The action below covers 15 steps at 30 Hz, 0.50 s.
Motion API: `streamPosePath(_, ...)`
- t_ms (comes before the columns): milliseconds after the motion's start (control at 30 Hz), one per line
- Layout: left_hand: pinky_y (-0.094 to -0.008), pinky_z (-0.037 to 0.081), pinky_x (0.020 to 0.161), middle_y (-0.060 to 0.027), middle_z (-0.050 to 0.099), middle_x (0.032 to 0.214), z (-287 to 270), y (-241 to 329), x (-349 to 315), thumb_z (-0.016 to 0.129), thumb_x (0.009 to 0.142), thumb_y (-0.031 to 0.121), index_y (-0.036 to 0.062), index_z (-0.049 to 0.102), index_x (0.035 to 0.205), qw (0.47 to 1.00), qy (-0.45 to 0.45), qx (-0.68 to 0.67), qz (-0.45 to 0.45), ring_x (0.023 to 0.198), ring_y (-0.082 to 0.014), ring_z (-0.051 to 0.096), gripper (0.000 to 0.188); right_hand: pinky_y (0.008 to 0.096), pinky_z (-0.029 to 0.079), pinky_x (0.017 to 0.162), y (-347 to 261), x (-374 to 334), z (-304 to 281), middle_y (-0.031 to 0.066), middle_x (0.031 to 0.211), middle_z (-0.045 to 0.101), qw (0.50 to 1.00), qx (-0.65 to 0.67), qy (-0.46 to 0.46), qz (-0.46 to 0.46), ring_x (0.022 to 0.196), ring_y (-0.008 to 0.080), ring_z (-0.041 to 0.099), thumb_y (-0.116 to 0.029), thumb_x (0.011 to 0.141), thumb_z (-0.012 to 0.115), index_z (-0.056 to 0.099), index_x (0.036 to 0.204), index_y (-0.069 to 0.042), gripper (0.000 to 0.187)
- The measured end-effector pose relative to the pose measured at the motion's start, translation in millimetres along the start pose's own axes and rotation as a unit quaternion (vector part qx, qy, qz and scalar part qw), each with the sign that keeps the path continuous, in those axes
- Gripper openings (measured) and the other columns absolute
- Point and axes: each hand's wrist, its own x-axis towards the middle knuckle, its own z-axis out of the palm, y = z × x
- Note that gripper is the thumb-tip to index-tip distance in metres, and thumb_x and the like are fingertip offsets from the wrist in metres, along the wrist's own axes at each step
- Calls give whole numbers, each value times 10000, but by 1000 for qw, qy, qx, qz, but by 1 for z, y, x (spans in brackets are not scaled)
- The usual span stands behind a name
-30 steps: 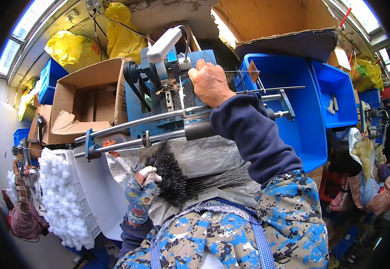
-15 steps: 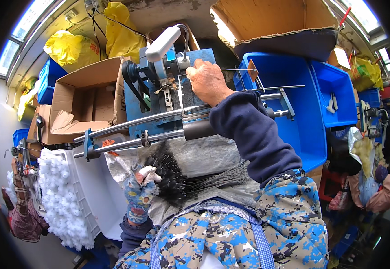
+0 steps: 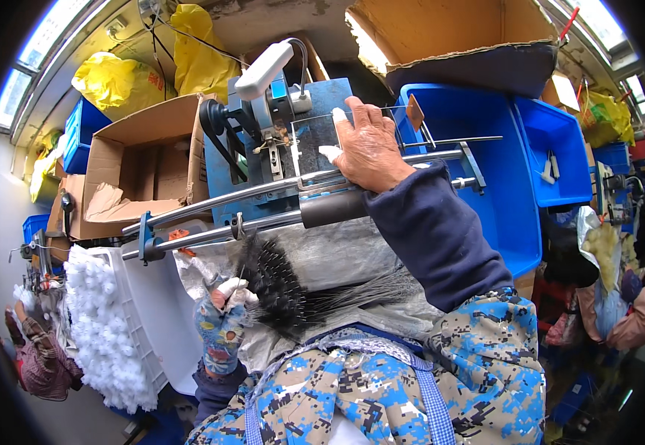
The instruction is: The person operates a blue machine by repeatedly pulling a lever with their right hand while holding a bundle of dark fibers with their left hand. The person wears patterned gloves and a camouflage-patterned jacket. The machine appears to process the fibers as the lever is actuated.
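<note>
The black bristles (image 3: 272, 285) lie heaped on a grey sheet (image 3: 337, 248), beside the left hand (image 3: 227, 300), curled, its grip impossible to tell. The right hand (image 3: 371, 144) lies open over the machine (image 3: 322, 96), its underside hidden. White tufts (image 3: 100, 326) crowd a pale crate (image 3: 135, 326); a small blue bin (image 3: 556, 137) holds two white pieces (image 3: 551, 169).

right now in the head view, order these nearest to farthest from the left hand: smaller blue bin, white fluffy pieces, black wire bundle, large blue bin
From the left hand:
1. black wire bundle, right beside the fingers
2. white fluffy pieces, off left
3. large blue bin, across on the right
4. smaller blue bin, farther right
</note>
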Motion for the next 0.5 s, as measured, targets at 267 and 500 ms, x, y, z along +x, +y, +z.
streamPosePath(267, -236, 479, 627, -82, 644, 729, 17, 7, 5, 573, 847, 44, 2, 593, 997, 998, -28, -8, 48, 666, -133, 622, 157, 391, 451, 746, -11, -1, -2, 161, 1047, 430, 998, 20, -63, 22, 962, 300, 481, -294, 755, 646, 510, 1119, 43, 514)
streamPosePath(500, -237, 482, 628, -77, 645, 731, 9, 14, 3, 557, 852, 33, 8, 594, 1009, 999, -30, 17, 28, 669, -134, 627, 163, 338, 500, 624, -66, 15, 20, 169, 903, 504, 999, 39, -5, -13, 805, 286, 552, -338, 768, 628, 461, 1072, 79, 543)
